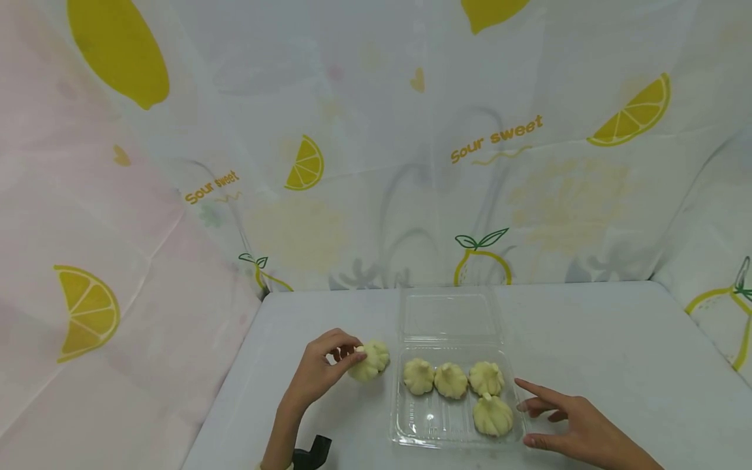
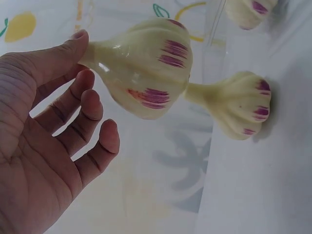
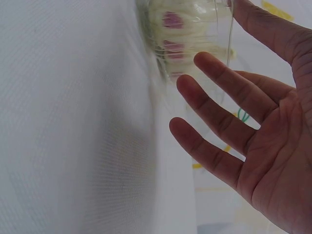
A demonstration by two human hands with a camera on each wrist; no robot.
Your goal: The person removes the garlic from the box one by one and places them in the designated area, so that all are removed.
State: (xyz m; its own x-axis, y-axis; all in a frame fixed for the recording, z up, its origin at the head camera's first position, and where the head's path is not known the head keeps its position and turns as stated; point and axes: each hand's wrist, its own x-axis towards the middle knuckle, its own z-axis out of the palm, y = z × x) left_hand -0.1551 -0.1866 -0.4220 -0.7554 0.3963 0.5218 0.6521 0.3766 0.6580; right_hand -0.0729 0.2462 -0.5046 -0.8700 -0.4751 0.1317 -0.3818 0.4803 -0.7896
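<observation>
My left hand [image 1: 322, 365] pinches a pale garlic bulb [image 2: 146, 68] by its stem between thumb and fingertip, left of a clear plastic box [image 1: 449, 442]. Just behind the held bulb, a second garlic bulb [image 2: 239, 105] rests on the table; both show purple streaks in the left wrist view. Inside the box lie several garlic bulbs, three along the back and one garlic bulb [image 1: 492, 416] at the front right. My right hand [image 1: 566, 421] is at the box's right side with fingers extended. Its thumb meets the box edge in the right wrist view; firm contact cannot be told.
The box's clear lid [image 1: 449, 316] is folded back towards the rear of the white table [image 1: 599, 346]. A black object [image 1: 313, 452] sits by the left forearm at the front. Lemon-printed cloth [image 1: 376, 163] hangs behind and at both sides.
</observation>
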